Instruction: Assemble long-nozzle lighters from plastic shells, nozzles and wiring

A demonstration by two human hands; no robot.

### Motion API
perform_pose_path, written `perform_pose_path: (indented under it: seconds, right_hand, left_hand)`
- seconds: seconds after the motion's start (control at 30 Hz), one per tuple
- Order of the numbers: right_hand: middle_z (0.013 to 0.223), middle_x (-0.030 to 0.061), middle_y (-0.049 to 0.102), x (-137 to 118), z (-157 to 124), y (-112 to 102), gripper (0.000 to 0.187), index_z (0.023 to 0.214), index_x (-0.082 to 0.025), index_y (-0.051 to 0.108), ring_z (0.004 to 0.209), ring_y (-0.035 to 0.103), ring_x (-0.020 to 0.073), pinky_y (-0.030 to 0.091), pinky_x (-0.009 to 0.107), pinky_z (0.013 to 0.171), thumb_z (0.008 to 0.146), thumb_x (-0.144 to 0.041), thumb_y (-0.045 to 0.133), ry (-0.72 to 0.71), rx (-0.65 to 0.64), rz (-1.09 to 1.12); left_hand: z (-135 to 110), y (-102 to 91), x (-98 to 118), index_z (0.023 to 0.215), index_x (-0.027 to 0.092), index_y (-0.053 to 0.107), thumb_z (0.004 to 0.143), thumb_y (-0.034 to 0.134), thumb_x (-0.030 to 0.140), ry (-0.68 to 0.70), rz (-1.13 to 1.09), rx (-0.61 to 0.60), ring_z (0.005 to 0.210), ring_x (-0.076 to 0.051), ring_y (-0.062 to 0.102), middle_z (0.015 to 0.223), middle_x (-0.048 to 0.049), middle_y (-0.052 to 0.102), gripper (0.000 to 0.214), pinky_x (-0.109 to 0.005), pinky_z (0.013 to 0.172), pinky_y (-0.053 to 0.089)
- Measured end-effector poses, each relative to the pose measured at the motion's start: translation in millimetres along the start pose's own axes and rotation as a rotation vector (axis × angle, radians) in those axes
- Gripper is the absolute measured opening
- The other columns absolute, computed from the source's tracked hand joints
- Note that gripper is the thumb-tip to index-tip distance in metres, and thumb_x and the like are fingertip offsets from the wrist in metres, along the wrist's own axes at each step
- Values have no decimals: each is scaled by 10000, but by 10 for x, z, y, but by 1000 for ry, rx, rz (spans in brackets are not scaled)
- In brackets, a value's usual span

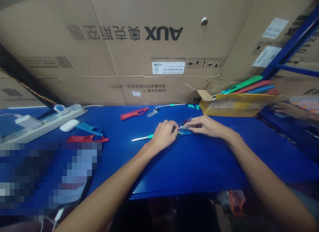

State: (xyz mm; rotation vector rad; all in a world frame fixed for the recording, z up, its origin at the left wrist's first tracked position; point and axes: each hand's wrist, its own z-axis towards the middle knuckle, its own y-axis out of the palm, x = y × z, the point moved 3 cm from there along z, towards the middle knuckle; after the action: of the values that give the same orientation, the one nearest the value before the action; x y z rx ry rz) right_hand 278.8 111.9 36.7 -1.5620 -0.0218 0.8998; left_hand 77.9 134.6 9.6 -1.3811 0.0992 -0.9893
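My left hand (164, 135) is closed with bent fingers over a thin metal tube with a green collar (142, 138), which sticks out to its left; the fingertips are partly hidden. Close by on the right, my right hand (208, 126) pinches a small clear plastic piece (184, 127), like a lighter's fuel tank. Under both hands lies a blue handle shell (187, 133), mostly covered. A dark red, thin item (186, 120) shows just behind the fingers. Farther back are a red handle shell (134, 113), another clear piece (152, 113) and a second metal tube (171, 105).
Small green parts (191, 106) lie beside a cardboard box (234, 105) of coloured handles. To the left are a power strip (47, 120), a white case (69, 125), a blue shell (89, 128) and red shells (86, 139). Another person's hand (284, 109) appears at right.
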Motion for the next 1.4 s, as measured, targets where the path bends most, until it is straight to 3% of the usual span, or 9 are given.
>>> perform_pose_path:
  seconds: [1.4]
  right_hand:
    - [1027, 62, 763, -5, 2, 8, 359, 1230, -226, 747, 816, 680, 191, 468, 280, 761, 974, -388, 555, -18, 12, -23]
  left_hand:
    - [-5, 24, 6, 947, 217, 669, 977, 515, 199, -17, -18, 8, 1011, -238, 625, 1041, -19, 744, 157, -373, 883, 437]
